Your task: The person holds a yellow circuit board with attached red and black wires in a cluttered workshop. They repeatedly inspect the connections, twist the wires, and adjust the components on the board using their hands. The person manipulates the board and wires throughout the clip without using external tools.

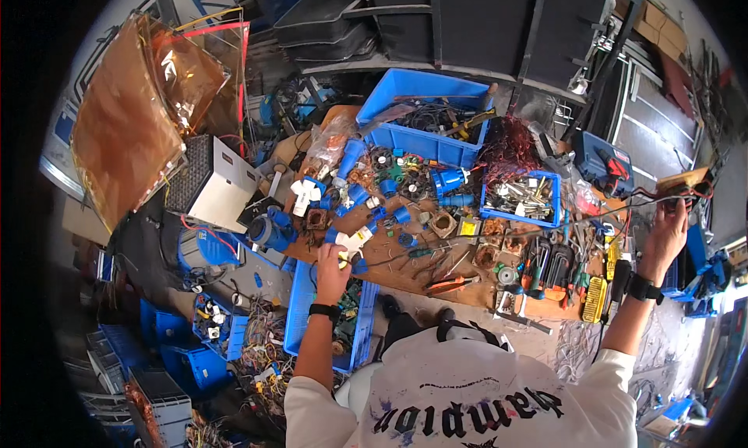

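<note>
My left hand (333,273) is over the front left part of the wooden workbench (382,274), its fingers closed on a white and blue plug-like fitting (356,241). Stretched out to the far right, my right hand (664,241) closes around a dark cable (538,221). That cable runs in a long slanting line across the bench toward my left hand; whether it joins the fitting there I cannot tell. Just above my right fingers is a flat tan piece (682,180) with dark loops below it. Below my left hand, a blue crate (297,312) holds green circuit boards.
A large blue bin (460,151) of scrap and a smaller blue tray (520,216) of metal parts stand at the back. Pliers (452,284), screwdrivers and hex keys (558,266) lie at the front right. A white-sided box (224,187) and tilted amber sheets (125,125) stand left.
</note>
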### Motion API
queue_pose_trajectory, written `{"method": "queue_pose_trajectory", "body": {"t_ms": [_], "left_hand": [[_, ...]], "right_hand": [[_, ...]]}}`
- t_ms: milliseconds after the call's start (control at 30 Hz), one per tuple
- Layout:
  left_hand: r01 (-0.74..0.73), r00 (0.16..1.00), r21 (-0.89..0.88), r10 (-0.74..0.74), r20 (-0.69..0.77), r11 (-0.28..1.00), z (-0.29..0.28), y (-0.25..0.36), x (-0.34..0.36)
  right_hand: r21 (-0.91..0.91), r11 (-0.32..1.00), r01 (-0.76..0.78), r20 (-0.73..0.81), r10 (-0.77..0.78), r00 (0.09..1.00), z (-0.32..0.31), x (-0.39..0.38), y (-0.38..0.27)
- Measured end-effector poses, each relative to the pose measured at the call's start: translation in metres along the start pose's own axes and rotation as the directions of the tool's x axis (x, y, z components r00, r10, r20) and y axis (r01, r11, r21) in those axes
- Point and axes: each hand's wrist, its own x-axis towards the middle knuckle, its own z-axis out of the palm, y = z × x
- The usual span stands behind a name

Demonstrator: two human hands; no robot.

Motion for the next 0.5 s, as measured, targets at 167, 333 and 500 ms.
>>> {"method": "queue_pose_trajectory", "body": {"t_ms": [167, 333, 500], "left_hand": [[0.137, 0.99, -0.212, -0.143, -0.017, 0.968, 0.004, -0.024, -0.006], [0.427, 0.902, -0.674, -0.332, 0.276, 0.603, 0.003, -0.033, -0.011], [0.575, 0.802, -0.793, -0.329, 0.498, 0.202, -0.014, 0.004, -0.004]], "right_hand": [[0.067, 0.996, -0.057, -0.036, 0.059, 0.998, -0.009, 0.0, -0.006], [0.011, 0.998, -0.057, -0.044, 0.058, 0.997, -0.018, 0.001, -0.003], [0.034, 0.995, -0.096, 0.001, 0.096, 0.995, -0.008, -0.007, -0.013]]}}
